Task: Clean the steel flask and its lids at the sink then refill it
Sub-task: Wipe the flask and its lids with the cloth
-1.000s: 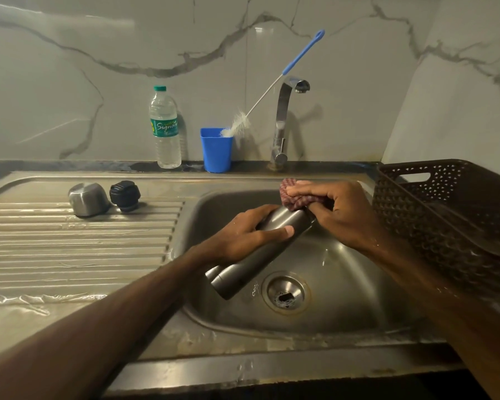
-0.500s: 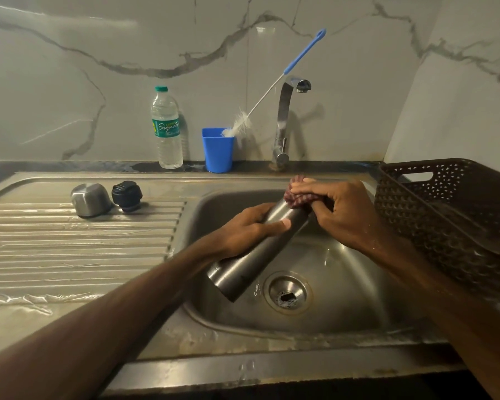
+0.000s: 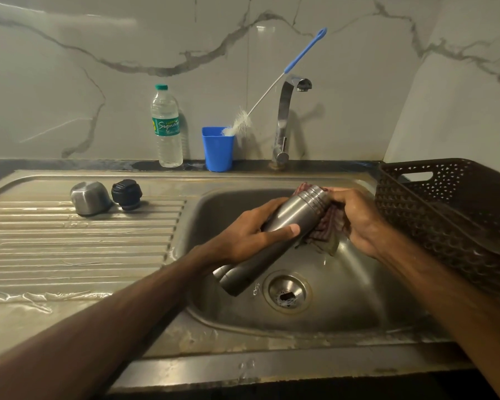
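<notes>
Tilting over the sink (image 3: 358,307), the steel flask (image 3: 295,210) is resting in the left hand (image 3: 250,236), fingers and thumb curling round its middle, while the right hand (image 3: 357,222) is clutching a reddish cloth (image 3: 328,230) against its neck. Beyond the left hand, a steel cap (image 3: 90,198) and a black stopper (image 3: 126,194) are sitting on the drainboard (image 3: 70,249); a basket (image 3: 445,223) is standing beside the right hand.
</notes>
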`<state>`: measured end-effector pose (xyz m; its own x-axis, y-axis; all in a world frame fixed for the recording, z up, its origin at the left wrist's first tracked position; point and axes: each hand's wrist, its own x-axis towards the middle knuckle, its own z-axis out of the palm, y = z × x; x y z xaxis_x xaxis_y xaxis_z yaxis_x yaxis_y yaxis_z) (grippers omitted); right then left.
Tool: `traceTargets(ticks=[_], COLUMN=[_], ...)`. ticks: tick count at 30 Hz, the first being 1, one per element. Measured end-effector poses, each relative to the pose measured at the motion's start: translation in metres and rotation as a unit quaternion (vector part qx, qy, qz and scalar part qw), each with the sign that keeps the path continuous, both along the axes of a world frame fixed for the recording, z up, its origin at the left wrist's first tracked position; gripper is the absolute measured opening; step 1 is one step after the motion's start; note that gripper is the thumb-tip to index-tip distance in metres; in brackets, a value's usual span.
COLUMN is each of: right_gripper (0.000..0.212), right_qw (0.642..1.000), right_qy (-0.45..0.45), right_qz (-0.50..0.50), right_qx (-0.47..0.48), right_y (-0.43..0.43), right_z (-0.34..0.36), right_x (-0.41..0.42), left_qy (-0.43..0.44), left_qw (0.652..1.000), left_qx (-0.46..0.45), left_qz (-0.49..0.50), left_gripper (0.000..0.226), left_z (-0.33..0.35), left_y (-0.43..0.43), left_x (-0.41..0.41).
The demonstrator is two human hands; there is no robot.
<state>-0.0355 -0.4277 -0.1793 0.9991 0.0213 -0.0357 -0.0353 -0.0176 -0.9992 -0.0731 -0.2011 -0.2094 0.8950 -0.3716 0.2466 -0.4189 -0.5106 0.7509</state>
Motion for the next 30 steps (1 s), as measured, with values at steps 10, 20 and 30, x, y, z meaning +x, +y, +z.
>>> traceTargets(ticks=[10,20,30], right_gripper=[0.032,0.041,0.026], right_qw=[0.985,0.817,0.884], right_qy=[-0.156,-0.418,-0.243], right_qz=[-0.029,0.004,-0.079], right_qx=[-0.065,-0.397,-0.392], right_y=[0.013,0.026,0.005], right_z=[-0.009,-0.007,-0.014], right_x=[-0.010,-0.015,0.007], left_qy=[0.029,0.026,0.137], left_qw=[0.993,0.989,0.972], left_qx=[-0.011,0.094,-0.128], left_qz=[0.111,0.115,0.144], left_gripper=[0.069,0.064,0.061], left_z=[-0.003,0.001,0.007], left_y=[0.002,-0.007,-0.006], left_x=[0.006,-0.001,0.005])
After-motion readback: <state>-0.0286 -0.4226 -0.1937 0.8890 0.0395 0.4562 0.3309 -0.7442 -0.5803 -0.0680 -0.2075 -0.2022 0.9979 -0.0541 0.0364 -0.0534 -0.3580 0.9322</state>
